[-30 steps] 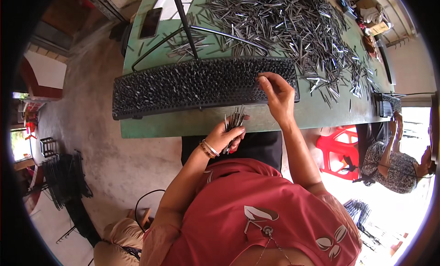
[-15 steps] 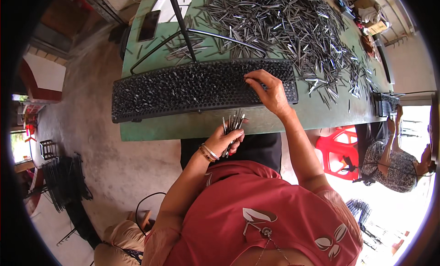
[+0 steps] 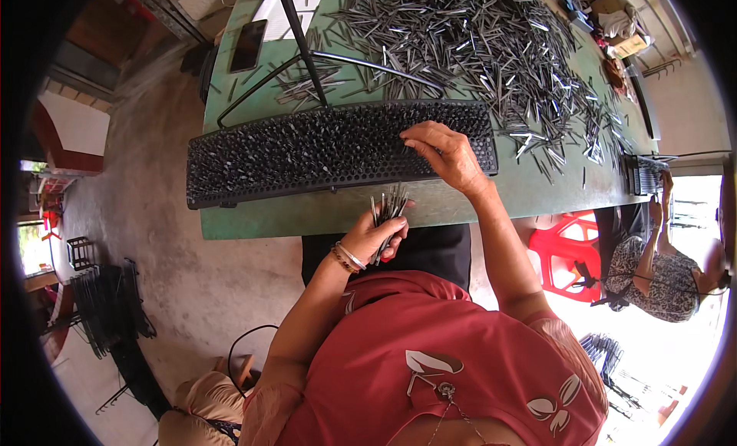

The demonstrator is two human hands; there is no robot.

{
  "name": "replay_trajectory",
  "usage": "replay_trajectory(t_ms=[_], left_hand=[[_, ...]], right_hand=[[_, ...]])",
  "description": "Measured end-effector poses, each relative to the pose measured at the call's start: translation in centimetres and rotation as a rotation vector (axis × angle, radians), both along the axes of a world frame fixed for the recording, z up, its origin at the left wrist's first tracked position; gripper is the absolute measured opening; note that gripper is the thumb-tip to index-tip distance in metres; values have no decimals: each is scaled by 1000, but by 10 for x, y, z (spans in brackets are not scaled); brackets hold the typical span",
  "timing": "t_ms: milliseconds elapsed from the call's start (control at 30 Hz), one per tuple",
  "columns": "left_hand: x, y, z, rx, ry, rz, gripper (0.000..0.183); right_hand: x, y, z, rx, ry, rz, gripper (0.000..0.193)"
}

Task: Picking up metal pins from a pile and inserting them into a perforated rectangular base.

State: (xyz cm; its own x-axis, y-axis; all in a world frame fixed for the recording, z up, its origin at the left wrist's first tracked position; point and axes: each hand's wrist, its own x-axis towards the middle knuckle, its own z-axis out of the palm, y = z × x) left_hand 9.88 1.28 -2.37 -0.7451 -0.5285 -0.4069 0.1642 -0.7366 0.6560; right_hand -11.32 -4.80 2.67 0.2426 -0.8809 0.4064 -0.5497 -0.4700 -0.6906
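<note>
My left hand (image 3: 375, 236) is closed around a bundle of thin dark sticks (image 3: 391, 203), their tips pointing up and away from me, just in front of the table's near edge. A long black perforated rack (image 3: 265, 193) lies across that edge, with many similar sticks standing in its holes. Over the rack's right half is my right hand (image 3: 451, 156), with thumb and fingertips pinched together at the holes. Whatever the pinch holds is too small to make out.
A large heap of loose sticks (image 3: 461, 39) covers the green table (image 3: 269, 225) behind the rack. A black metal frame (image 3: 307, 58) rises there, near a phone (image 3: 249, 45) and paper (image 3: 295, 20). At right, another person (image 3: 652, 277) works beside a red stool (image 3: 566, 254).
My right hand has shifted slightly left along the rack, its fingers still pinched. My left hand stays in place with its bundle of sticks.
</note>
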Motion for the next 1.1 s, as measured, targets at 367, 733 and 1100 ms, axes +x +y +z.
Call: replay_trajectory(t_ms=[367, 733, 1100], left_hand=[[-1, 2, 7, -5, -41, -3, 35], [-3, 3, 8, 5, -57, 7, 36], [-5, 1, 3, -7, -49, 1, 34]], right_hand=[[0, -6, -3, -55, -10, -13, 16], [3, 2, -8, 151, -218, -103, 15], [14, 7, -4, 239, -320, -181, 14]])
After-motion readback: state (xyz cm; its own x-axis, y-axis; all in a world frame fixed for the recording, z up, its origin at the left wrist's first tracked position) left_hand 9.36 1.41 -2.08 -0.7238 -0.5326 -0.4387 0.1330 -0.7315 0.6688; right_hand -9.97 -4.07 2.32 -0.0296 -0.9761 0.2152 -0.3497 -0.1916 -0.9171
